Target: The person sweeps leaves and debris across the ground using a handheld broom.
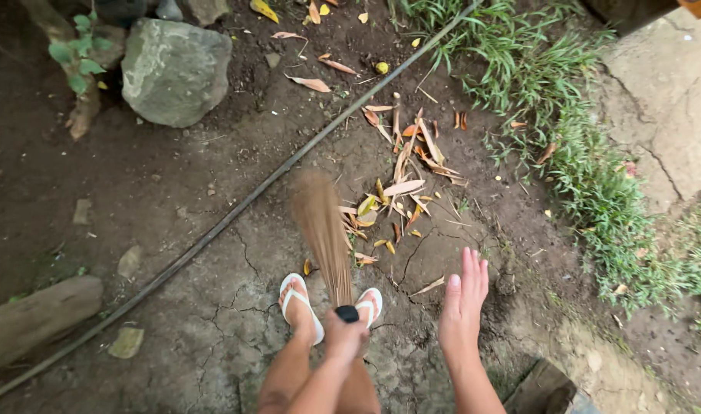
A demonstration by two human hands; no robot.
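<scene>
Broom [324, 234] of bundled thin sticks hangs in front of the person, its bound top gripped in the left hand [343, 331] and its splayed tips blurred just above the cracked dirt ground [212, 307], beside a scatter of dry leaves [400, 180]. The left hand is wrapped tight around the narrow bound end, where a dark band [347, 313] ties the sticks. The right hand [463, 307] holds nothing; it is flat, with the fingers straight and close together, palm turned inward, apart from the broom.

By its look the broom is light and springy: stiff near the binding, flexible and fanning toward the tips, so it probably bends when pressed on the ground. The bound neck seems the only firm place to hold; lower down the sticks would likely spread and slip apart. It does not look fragile, though single sticks could snap.

Two feet in white sandals [298, 303] stand under the broom. A dark hose [235, 211] runs slantwise across the ground, with a grey rock [174, 69] beyond it and grass [588, 169] on the right.
</scene>
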